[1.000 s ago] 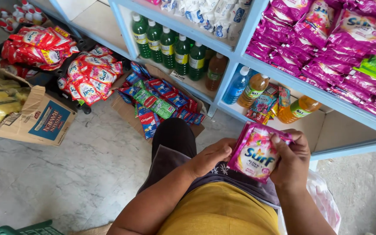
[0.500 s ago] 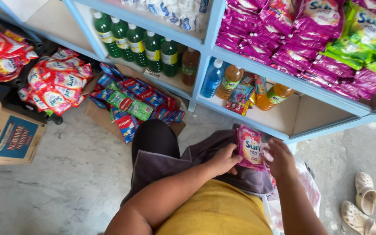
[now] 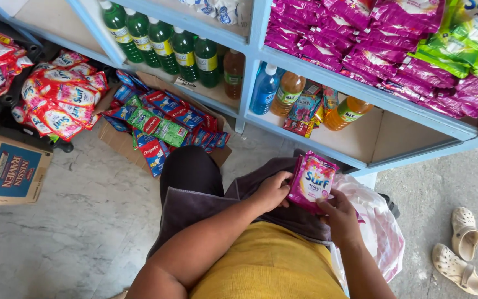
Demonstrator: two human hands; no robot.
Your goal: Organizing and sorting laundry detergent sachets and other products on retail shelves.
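Note:
A pink detergent sachet pack [image 3: 312, 180] with a flower print is held in front of my lap by both hands. My left hand [image 3: 272, 191] grips its left edge with the fingers curled behind it. My right hand [image 3: 339, 216] pinches its lower right corner from below. Just right of my right hand lies a thin plastic bag [image 3: 380, 230] with more pink packs showing through it. Above, a light blue shelf [image 3: 360, 94] carries stacked pink sachet packs [image 3: 360, 50] of the same kind and green ones [image 3: 466, 39].
Green bottles [image 3: 161, 39] and orange and blue bottles [image 3: 289, 91] stand on the shelf. An open carton of toothpaste boxes [image 3: 161, 124], red sachets [image 3: 56, 102] and a noodle carton [image 3: 6, 169] sit on the floor at left. Beige clogs [image 3: 463, 249] lie at right.
The view has shifted right and down. The pack has turned more upright, and my right hand has slid from its top right edge down to its lower corner.

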